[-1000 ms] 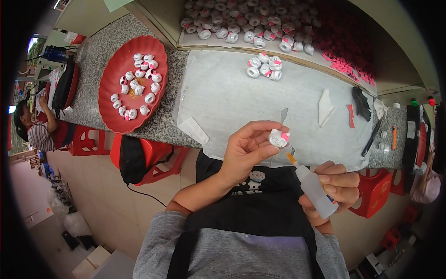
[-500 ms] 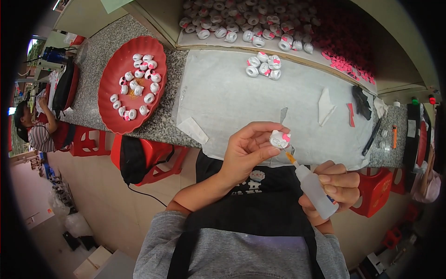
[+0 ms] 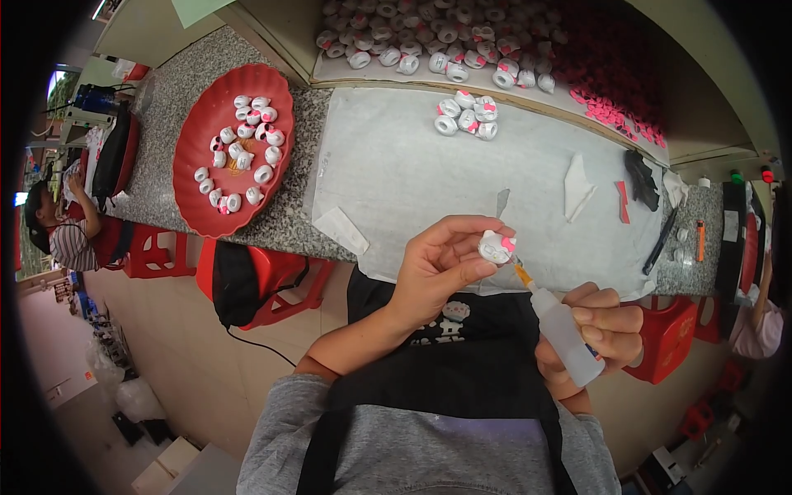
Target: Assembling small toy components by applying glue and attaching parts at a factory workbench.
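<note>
Between the thumb and fingers of my left hand (image 3: pixel 441 266) is a small white figurine head (image 3: pixel 497 246) with a pink bow. My right hand (image 3: pixel 601 332) is wrapped round a translucent squeeze bottle (image 3: pixel 568 342), tilted so that its orange-yellow tip (image 3: pixel 522 275) points up at the head. A small gap shows between tip and head. Both hands are over the near edge of a white paper sheet (image 3: pixel 396 165). On the sheet's far side sits a cluster of similar white heads (image 3: pixel 468 115).
To the left, a red scalloped tray (image 3: pixel 188 148) holds several white heads. Behind the sheet, a shelf carries many white heads (image 3: pixel 445 33) and a heap of pink pieces (image 3: pixel 619 115). Paper scraps (image 3: pixel 577 190) and a black tool (image 3: pixel 660 243) lie right. Another person (image 3: pixel 70 227) sits far left.
My right hand has drawn the bottle slightly right and down, so its tip is a little farther from the head. My left hand has stayed almost still, holding the head.
</note>
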Motion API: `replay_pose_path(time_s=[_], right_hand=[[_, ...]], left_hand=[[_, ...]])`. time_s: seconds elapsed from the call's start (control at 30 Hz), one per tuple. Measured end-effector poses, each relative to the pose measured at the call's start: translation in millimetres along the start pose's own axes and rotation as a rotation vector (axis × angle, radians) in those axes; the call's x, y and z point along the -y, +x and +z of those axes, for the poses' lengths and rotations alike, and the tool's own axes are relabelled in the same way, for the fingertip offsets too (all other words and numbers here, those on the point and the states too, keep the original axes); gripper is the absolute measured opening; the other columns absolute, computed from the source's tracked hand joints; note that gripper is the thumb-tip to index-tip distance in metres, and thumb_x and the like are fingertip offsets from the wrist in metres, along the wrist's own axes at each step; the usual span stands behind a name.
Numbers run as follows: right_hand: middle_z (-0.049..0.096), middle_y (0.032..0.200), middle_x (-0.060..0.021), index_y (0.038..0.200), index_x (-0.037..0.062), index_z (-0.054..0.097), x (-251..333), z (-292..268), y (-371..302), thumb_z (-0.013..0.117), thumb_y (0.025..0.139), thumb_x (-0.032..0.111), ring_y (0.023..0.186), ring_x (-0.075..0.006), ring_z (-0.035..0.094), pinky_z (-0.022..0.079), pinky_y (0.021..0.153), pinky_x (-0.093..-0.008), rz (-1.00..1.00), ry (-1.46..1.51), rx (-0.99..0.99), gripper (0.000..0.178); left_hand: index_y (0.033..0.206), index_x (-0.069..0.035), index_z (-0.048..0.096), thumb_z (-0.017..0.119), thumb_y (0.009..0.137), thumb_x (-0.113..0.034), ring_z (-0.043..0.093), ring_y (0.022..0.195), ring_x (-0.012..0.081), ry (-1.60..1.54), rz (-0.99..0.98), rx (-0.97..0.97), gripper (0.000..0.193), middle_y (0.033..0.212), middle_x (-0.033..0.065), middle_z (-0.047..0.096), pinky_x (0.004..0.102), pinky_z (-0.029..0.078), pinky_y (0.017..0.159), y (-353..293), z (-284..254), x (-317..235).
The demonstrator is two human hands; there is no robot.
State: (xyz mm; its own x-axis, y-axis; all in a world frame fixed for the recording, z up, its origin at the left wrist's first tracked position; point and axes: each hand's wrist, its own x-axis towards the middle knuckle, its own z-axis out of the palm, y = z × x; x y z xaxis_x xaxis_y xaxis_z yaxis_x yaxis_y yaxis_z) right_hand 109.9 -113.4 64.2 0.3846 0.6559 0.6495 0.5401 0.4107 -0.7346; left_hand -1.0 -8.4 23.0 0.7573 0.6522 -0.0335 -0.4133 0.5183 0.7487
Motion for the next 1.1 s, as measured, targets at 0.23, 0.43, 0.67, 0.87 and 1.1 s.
replay_pose_path(time_s=[0.23,0.43,0.67,0.87,1.1], right_hand=[[0.037,0.083,-0.0042,0.086,0.0097,0.034,0.9,-0.6,0.1,0.067,0.065,0.019,0.057,-0.0137,0.037,0.036,0.048,-0.0243,0.020,0.065,0.034,0.040],[0.037,0.083,-0.0039,0.086,0.0098,0.035,0.4,-1.8,-0.8,0.067,0.066,0.019,0.057,-0.0137,0.038,0.036,0.048,-0.0241,0.018,0.048,0.051,0.039],[0.038,0.083,-0.0036,0.087,0.0099,0.035,0.4,-0.8,-0.1,0.067,0.065,0.019,0.057,-0.0141,0.039,0.037,0.048,-0.0247,0.030,0.040,0.046,0.039],[0.038,0.084,-0.0036,0.087,0.0103,0.035,1.7,0.4,0.8,0.068,0.064,0.016,0.057,-0.0135,0.040,0.038,0.048,-0.0250,0.047,0.061,0.085,0.041],[0.039,0.082,-0.0046,0.086,0.0086,0.036,-1.9,-1.6,0.4,0.070,0.062,0.016,0.058,-0.0134,0.040,0.038,0.048,-0.0244,0.023,0.061,0.079,0.041]], left_hand=[[0.103,0.002,0.043,0.054,0.071,0.002,0.051,0.090,0.0180,-0.002,-0.026,-0.002,0.034,0.100,0.0155,0.051,0.0302,0.041,0.080,-0.8,0.8,0.3],[0.103,0.002,0.044,0.054,0.070,0.003,0.049,0.093,0.0178,0.032,0.003,0.008,0.034,0.099,0.0140,0.050,0.0299,0.039,0.081,-1.4,0.5,1.0],[0.100,0.004,0.046,0.054,0.068,0.007,0.047,0.092,0.0176,0.248,0.160,0.044,0.033,0.099,0.0130,0.046,0.0286,0.038,0.080,0.5,-0.5,3.5],[0.099,0.005,0.047,0.053,0.069,0.008,0.045,0.094,0.0184,0.317,0.196,0.055,0.031,0.100,0.0131,0.045,0.0301,0.036,0.082,0.7,-0.8,3.2],[0.099,0.004,0.047,0.052,0.070,0.007,0.045,0.096,0.0194,0.339,0.179,0.034,0.030,0.102,0.0141,0.045,0.0308,0.036,0.083,0.1,-4.4,4.1]])
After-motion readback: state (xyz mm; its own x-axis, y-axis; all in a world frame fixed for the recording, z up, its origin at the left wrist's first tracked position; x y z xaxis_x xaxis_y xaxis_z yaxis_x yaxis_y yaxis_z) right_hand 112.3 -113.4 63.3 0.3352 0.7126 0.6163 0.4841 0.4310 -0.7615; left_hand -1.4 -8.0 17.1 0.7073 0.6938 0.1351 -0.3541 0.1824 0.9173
